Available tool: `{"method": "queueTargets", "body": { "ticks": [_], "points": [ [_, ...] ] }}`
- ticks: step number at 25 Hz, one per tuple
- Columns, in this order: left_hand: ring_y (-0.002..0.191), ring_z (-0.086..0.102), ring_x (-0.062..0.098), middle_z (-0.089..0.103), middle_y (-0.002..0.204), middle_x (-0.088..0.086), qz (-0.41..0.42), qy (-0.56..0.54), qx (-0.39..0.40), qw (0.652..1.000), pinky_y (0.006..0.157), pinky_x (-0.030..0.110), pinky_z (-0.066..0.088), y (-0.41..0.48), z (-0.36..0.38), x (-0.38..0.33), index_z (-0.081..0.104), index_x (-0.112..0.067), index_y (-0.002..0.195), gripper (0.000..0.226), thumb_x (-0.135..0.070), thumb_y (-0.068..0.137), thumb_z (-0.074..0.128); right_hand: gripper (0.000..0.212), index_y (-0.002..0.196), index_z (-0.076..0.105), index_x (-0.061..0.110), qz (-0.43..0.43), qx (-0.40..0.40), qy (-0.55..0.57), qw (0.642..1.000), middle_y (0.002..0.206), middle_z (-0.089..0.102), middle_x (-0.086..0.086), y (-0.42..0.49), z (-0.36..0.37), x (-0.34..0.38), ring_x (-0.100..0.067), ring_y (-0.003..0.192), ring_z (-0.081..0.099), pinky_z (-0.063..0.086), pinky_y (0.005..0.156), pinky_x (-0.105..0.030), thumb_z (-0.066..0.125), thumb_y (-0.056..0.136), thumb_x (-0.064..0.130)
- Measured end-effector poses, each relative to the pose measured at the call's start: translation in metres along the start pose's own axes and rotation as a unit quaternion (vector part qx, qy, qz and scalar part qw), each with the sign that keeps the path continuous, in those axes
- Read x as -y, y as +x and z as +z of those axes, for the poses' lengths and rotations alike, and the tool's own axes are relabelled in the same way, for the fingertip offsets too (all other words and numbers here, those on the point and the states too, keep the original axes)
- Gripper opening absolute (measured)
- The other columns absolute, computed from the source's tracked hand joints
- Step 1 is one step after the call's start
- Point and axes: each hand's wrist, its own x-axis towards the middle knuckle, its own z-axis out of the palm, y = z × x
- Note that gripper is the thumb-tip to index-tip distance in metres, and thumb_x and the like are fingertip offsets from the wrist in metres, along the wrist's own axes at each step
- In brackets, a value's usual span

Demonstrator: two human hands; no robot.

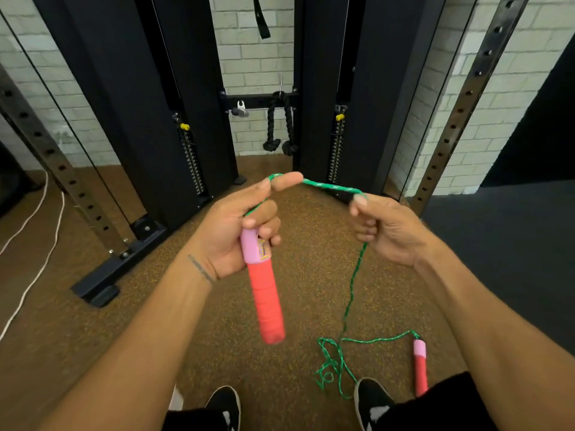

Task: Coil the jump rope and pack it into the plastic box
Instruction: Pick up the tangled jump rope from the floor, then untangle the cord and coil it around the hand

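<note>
My left hand [236, 231] grips one pink and red jump rope handle [264, 293], which hangs downward; the green rope [329, 186] loops over that hand's index finger. From there the rope runs right to my right hand [385, 228], which pinches it between thumb and fingers. Below my right hand the rope drops to the floor and lies in a loose tangle [329, 365]. The second pink and red handle [420, 368] lies on the floor by my right foot. No plastic box is in view.
A black cable machine [174, 113] with weight stacks stands ahead against a white brick wall. A black rope attachment [280, 126] hangs in its middle. A perforated rack upright [56, 157] and its base are at left, with a white cable [31, 259] on the brown floor.
</note>
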Motion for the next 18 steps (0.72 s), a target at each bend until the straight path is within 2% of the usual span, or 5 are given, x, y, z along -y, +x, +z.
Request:
{"method": "queueTargets", "body": {
  "ticks": [4,7,12,15,18],
  "points": [
    [0.074,0.072,0.019,0.075,0.077,0.007,-0.046,0.098,-0.027,0.994,0.079,0.036,0.057,0.014,-0.012,0.019,0.075,-0.005,0.099,0.034,-0.024,0.093,0.048,0.027,0.081,0.065,0.018,0.007,-0.050,0.057,0.997,0.056,0.038,0.007,0.010,-0.019,-0.006,-0.005,0.046,0.034,0.028,0.045,-0.019,0.057,0.094,0.040],
    [0.058,0.065,0.015,0.070,0.064,0.005,-0.115,0.214,0.043,0.969,0.071,0.035,0.054,0.029,-0.001,0.036,0.073,-0.004,0.103,0.039,-0.032,0.095,0.047,0.030,0.087,0.060,0.018,-0.008,-0.164,-0.042,0.986,0.056,0.034,0.007,0.026,-0.027,-0.014,-0.005,0.044,0.028,0.023,0.044,-0.020,0.043,0.104,0.036],
    [0.036,0.042,0.003,0.052,0.046,-0.003,-0.081,0.190,0.046,0.977,0.053,0.026,0.045,0.052,0.002,0.042,0.065,-0.001,0.121,0.041,-0.028,0.100,0.042,0.026,0.086,0.057,0.023,0.022,-0.221,-0.241,0.945,0.061,0.037,0.009,0.045,-0.055,-0.037,-0.008,0.052,0.028,0.024,0.045,-0.022,0.049,0.101,0.042],
    [0.041,0.043,0.004,0.057,0.055,-0.003,-0.038,0.157,-0.016,0.987,0.054,0.025,0.044,0.061,-0.008,0.038,0.064,-0.005,0.125,0.038,-0.026,0.101,0.043,0.025,0.091,0.059,0.023,0.076,-0.177,-0.389,0.901,0.075,0.049,0.006,0.050,-0.054,-0.049,-0.010,0.063,0.042,0.034,0.055,-0.024,0.046,0.102,0.042],
    [0.046,0.052,0.006,0.072,0.075,0.003,-0.007,0.116,-0.087,0.989,0.056,0.026,0.049,0.065,-0.020,0.033,0.064,-0.009,0.127,0.035,-0.025,0.101,0.045,0.026,0.092,0.061,0.026,0.147,-0.024,-0.483,0.863,0.084,0.055,0.004,0.048,-0.030,-0.062,-0.013,0.074,0.051,0.042,0.064,-0.026,0.042,0.103,0.040]
  ]
}}
